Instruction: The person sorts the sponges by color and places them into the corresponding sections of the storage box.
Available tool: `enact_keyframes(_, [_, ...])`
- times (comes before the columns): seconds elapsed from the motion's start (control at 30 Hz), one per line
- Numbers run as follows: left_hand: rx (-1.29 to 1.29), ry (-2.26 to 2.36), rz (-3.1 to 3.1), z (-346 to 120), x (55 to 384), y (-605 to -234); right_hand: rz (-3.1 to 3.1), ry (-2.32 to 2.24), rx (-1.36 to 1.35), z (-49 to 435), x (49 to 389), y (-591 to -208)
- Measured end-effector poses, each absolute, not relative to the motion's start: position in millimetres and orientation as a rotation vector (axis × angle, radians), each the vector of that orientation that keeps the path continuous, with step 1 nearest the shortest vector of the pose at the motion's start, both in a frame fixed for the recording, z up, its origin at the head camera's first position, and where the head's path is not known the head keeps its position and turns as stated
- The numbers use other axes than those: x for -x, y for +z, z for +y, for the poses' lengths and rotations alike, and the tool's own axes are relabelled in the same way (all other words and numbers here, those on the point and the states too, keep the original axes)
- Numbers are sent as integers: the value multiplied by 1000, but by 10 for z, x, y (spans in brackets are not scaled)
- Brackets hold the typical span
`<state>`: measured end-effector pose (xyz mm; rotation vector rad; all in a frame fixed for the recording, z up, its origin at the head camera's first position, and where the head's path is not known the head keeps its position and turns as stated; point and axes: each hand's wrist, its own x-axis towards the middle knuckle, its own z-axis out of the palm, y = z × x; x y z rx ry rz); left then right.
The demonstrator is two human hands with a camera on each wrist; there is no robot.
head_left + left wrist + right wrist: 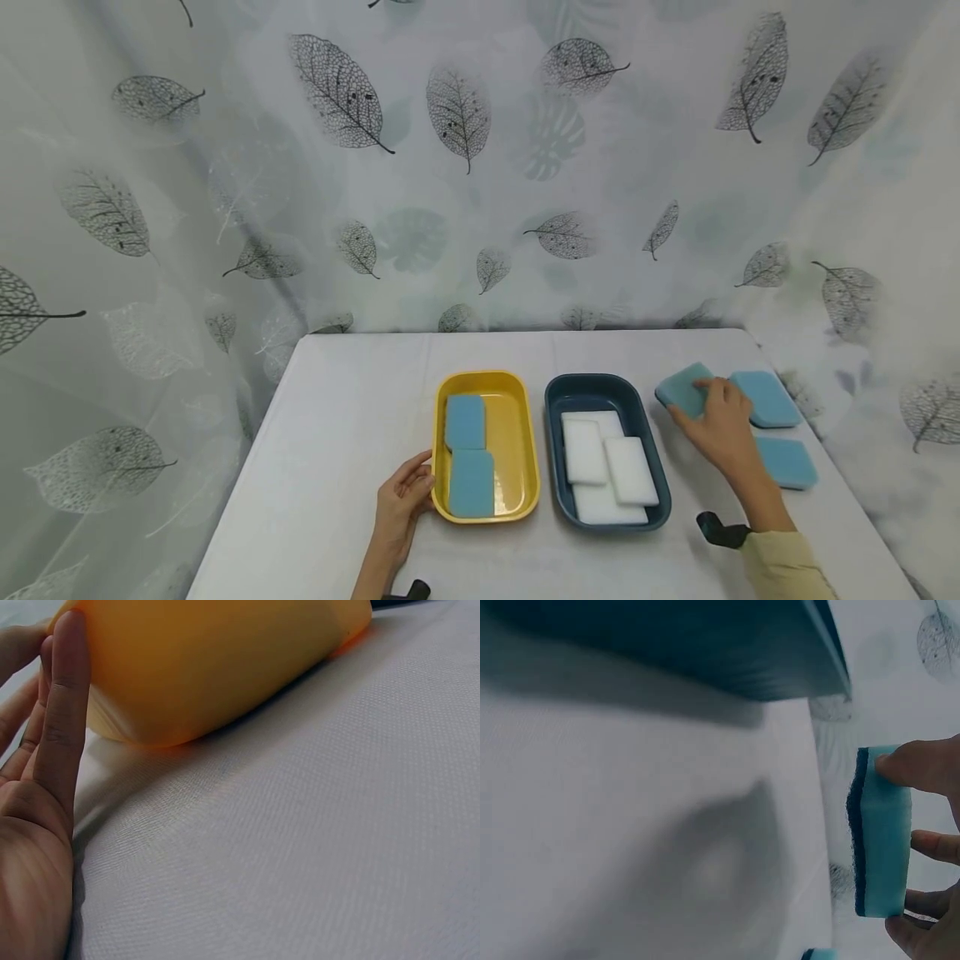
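My left hand (401,504) rests at the left side of a yellow tray (525,450), its fingers against the outer wall; in the left wrist view a straight finger (66,697) lies along that wall. Two blue sponges (471,483) lie in the tray's left half. On the right, my right hand (723,425) pinches another blue sponge (686,390) by its edges, above the table. The right wrist view shows this sponge (885,832) edge-on, with a dark scouring layer and the thumb at one end. Two more blue sponges (783,462) lie beside that hand, partly behind the forearm.
A dark blue tray (553,417) with several white sponges (632,471) stands between the yellow tray and my right hand. The white-covered table (337,400) ends at a leaf-patterned curtain (480,200) behind it. Black wrist mounts (722,530) show near both wrists.
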<state>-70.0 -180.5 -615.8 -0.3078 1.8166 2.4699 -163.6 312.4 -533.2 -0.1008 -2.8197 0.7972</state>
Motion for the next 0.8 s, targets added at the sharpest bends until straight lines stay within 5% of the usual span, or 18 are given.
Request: enact_keyframes(0.8, [332, 2488, 1796, -1803, 702, -6142, -2840, 908, -337, 2124, 1584, -4849])
